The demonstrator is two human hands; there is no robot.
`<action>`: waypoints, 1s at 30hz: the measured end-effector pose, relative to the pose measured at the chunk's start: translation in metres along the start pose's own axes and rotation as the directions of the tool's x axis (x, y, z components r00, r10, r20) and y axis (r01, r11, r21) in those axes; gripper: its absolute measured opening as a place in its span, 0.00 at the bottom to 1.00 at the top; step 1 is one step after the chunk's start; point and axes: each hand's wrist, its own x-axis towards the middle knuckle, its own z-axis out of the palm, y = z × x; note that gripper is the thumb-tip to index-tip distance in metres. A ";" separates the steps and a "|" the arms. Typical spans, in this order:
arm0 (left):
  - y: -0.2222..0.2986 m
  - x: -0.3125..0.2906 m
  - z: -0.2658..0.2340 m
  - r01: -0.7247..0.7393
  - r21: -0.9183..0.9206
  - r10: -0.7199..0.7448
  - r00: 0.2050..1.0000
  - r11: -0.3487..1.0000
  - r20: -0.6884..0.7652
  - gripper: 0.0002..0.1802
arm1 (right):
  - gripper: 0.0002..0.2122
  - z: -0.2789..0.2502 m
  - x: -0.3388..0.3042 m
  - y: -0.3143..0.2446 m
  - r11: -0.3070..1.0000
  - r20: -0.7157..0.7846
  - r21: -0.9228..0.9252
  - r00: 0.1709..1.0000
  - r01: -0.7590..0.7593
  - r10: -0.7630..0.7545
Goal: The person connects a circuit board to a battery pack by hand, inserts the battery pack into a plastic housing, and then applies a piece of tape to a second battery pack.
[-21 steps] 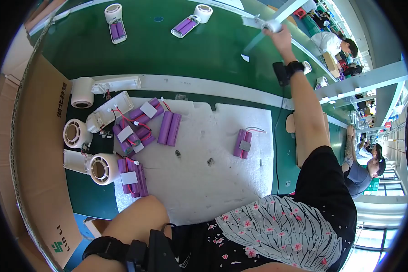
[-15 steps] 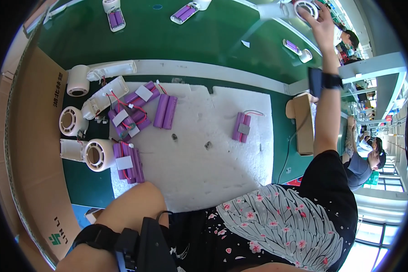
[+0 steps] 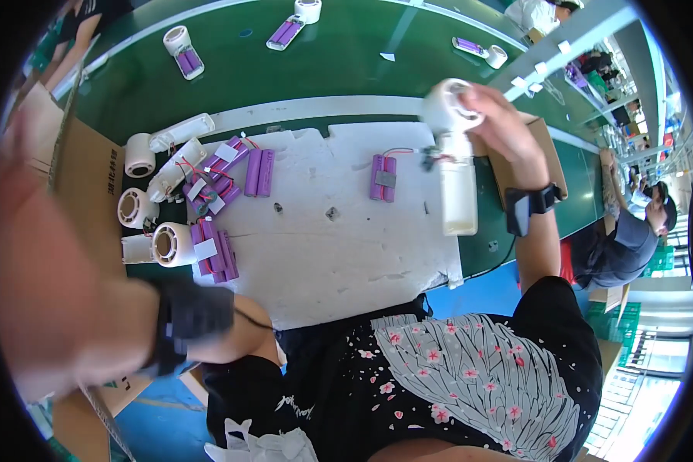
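My right hand point(image 3: 504, 127) grips the round head of a white plastic housing point(image 3: 459, 196) above the foam board's right side. Its open, hollow handle hangs downward, with dark wires at the joint. A purple battery pack point(image 3: 383, 179) with a grey pad and thin leads lies just left of it on the white foam board point(image 3: 308, 246). My left hand point(image 3: 46, 285), smeared by motion, is raised beside the cardboard box at the left; its fingers are unclear. More purple battery packs point(image 3: 217, 250) lie at the board's left, next to several white housings point(image 3: 173, 245).
A tall cardboard box point(image 3: 92, 177) borders the left side. A smaller carton point(image 3: 550, 158) stands behind my right wrist. Across the far green surface point(image 3: 346, 65) lie white housings with purple cells. A co-worker point(image 3: 620, 239) sits at the right; another person's arm point(image 3: 77, 46) shows top left.
My right hand has brought the white housing from the far right down toward the foam board. My left arm has swung up at the left. The whole view has shifted slightly.
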 end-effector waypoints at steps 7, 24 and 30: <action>-0.075 -0.060 0.115 0.189 0.289 -0.334 0.704 0.939 0.627 0.44 | 0.25 0.083 0.027 0.001 0.997 -0.005 -0.061 0.999 0.049 -0.049; -0.099 -0.124 0.131 0.582 0.359 -0.664 0.479 0.730 0.574 0.42 | 0.13 0.067 0.003 0.071 0.937 -0.037 -0.334 0.992 0.103 -0.122; -0.118 -0.132 0.150 0.632 0.249 -0.650 0.546 0.734 0.529 0.44 | 0.11 0.063 0.003 0.071 0.997 -0.098 -0.036 0.993 -0.072 0.068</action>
